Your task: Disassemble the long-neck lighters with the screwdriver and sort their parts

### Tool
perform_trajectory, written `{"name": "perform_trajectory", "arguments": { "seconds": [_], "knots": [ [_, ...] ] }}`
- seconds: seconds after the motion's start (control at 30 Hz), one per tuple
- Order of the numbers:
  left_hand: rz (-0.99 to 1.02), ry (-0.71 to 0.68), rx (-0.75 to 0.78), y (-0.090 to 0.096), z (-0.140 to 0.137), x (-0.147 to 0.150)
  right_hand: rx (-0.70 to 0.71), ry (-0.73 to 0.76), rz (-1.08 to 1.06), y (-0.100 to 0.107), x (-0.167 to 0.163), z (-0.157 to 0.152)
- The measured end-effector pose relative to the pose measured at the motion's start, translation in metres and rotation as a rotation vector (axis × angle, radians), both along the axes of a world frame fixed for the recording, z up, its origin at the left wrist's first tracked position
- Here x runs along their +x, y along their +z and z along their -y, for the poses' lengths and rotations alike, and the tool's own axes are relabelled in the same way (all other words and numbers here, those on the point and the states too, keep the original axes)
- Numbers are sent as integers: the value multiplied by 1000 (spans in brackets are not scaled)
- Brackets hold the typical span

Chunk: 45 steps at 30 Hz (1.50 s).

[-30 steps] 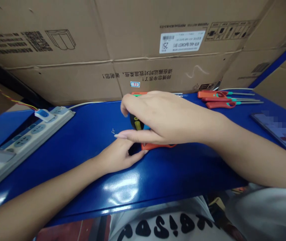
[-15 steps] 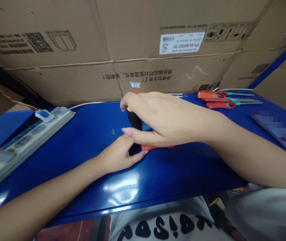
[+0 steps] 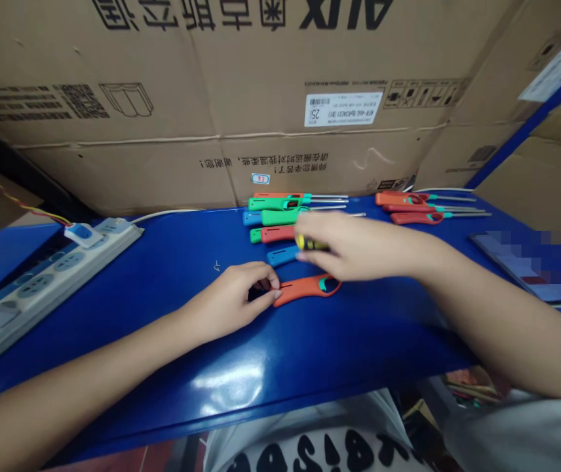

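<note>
One orange lighter [image 3: 305, 290] — flat, left fingers [image 3: 262, 303] touching end

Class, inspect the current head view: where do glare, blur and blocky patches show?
Head view: a white glare patch lies on the glossy blue table; head view: the right hand looks smeared, perhaps by motion, the left hand crisper; head view: coarse square blocks cover part of the flat device at right.
</note>
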<state>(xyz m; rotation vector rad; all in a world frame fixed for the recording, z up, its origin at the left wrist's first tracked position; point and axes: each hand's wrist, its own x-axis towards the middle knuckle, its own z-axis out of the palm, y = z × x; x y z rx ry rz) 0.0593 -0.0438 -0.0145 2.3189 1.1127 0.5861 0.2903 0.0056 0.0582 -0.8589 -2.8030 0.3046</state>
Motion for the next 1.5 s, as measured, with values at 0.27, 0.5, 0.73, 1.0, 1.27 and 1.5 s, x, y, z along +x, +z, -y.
{"name": "perform_trajectory", "arguments": {
  "seconds": [0.27,0.5,0.73,1.0,1.27,1.5],
  "knots": [
    [-493,-135,288,15,-8,4,-297,1,454,-20,22,-1],
    [-679,-122,362,13,-13,14,-208,34,442,-21,19,1],
    [-587,179,343,38,-18,-11,-96,-82,336,-3,46,-10],
    [-587,416,81,20,-37,-72,-133,-131,253,1,68,-26],
    [-666,459,51,7,-52,-83,-441,112,265,-29,45,-21],
    [-640,405,96,-3,-59,-97,-190,-56,26,-41,36,-28]
  ]
}}
